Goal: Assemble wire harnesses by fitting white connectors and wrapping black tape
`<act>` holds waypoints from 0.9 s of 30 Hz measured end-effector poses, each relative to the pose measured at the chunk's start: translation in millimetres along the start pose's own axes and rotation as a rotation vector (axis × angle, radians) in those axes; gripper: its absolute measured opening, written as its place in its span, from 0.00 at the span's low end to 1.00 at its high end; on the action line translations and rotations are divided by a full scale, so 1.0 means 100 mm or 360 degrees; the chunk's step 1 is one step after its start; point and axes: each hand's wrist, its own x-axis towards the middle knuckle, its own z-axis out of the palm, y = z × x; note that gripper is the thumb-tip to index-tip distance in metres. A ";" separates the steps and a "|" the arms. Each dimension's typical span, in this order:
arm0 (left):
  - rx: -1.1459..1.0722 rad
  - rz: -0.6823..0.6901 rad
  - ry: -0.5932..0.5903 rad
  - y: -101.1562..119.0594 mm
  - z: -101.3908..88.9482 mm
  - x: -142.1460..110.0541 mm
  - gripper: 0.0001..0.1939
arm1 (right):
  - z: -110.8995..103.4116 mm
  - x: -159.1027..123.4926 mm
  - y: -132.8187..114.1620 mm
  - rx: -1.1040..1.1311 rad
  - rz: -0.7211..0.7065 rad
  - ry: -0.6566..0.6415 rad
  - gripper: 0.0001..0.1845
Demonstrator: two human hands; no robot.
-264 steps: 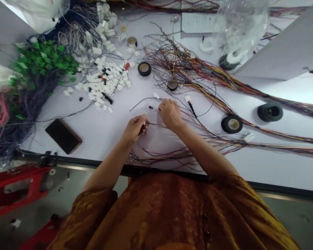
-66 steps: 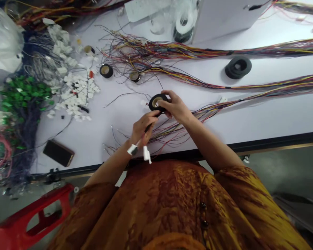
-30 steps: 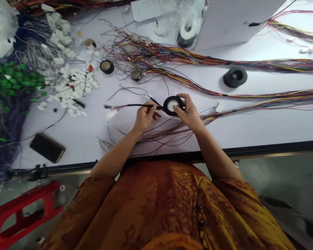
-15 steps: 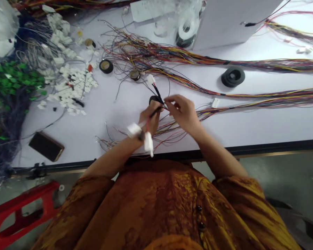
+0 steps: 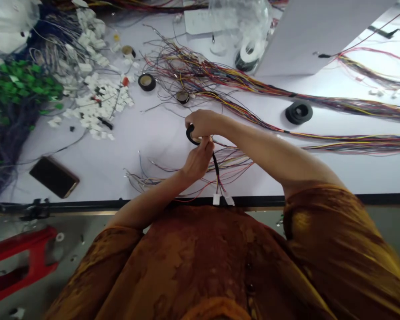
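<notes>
My right hand (image 5: pixel 203 123) is shut around a roll of black electrical tape (image 5: pixel 190 134), and most of the roll is hidden behind the fingers. Just below it, my left hand (image 5: pixel 198 162) pinches a black-wrapped wire harness (image 5: pixel 215 163). The harness hangs down past the hand toward the bench edge. Its red and yellow wires end in white plastic connectors (image 5: pixel 220 200). A short stretch of the harness between my hands is hidden by my fingers.
A white bench (image 5: pixel 160 146) holds long multicoloured wire bundles (image 5: pixel 253 95), several tape rolls, a heap of white connectors (image 5: pixel 100 100), green-tagged wires (image 5: pixel 20 84) and a phone (image 5: pixel 54 177). A red stool (image 5: pixel 20 262) stands beyond the bench's black edge.
The tape roll has moved from beside the hands into my right hand's grip. My right arm now reaches higher and further across, and the harness hangs down toward the bench edge.
</notes>
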 end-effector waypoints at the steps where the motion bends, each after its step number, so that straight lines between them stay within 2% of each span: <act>1: -0.0108 -0.0014 0.0075 -0.03 0.00 0.00 0.08 | -0.04 -0.10 0.06 0.0088 -0.0044 0.0102 0.16; 3: -0.0402 -0.0076 0.0273 -0.08 -0.02 0.03 0.04 | -0.08 -0.38 0.21 0.0260 -0.0045 0.0409 0.22; 5: -0.0829 -0.0246 0.0438 -0.12 -0.04 0.10 0.06 | -0.03 -0.70 0.34 0.0399 0.0064 0.0758 0.25; 6: -0.1071 -0.0365 0.0471 -0.14 -0.04 0.15 0.08 | 0.02 -0.86 0.40 0.0451 0.0112 0.0881 0.25; 8: -0.1501 -0.0590 0.0423 -0.18 -0.01 0.24 0.10 | 0.18 -1.10 0.47 0.0433 0.0202 0.1004 0.24; 10: -0.1732 -0.0695 0.0300 -0.22 0.04 0.31 0.10 | 0.33 -1.24 0.48 0.0276 0.0253 0.0986 0.23; 13: -0.1725 -0.0678 0.0232 -0.27 0.10 0.34 0.11 | 0.47 -1.22 0.41 -0.0021 0.0260 0.0835 0.27; 15: -0.1572 -0.0622 0.0243 -0.28 0.12 0.33 0.09 | 0.48 -1.14 0.35 -0.0140 0.0261 0.0737 0.26; 18: -0.1299 -0.0514 0.0258 -0.27 0.12 0.28 0.04 | 0.48 -1.04 0.29 -0.0091 0.0225 0.0586 0.13; 20: -0.1195 -0.0458 0.0267 -0.26 0.12 0.26 0.04 | 0.48 -1.01 0.28 -0.0004 0.0199 0.0512 0.09; 23: -0.1154 -0.0435 0.0280 -0.24 0.12 0.24 0.04 | 0.48 -1.01 0.29 -0.0011 0.0247 0.0492 0.07; 27: -0.1149 -0.0464 0.0302 -0.22 0.14 0.22 0.04 | 0.50 -1.02 0.22 -0.0233 0.0316 0.0537 0.08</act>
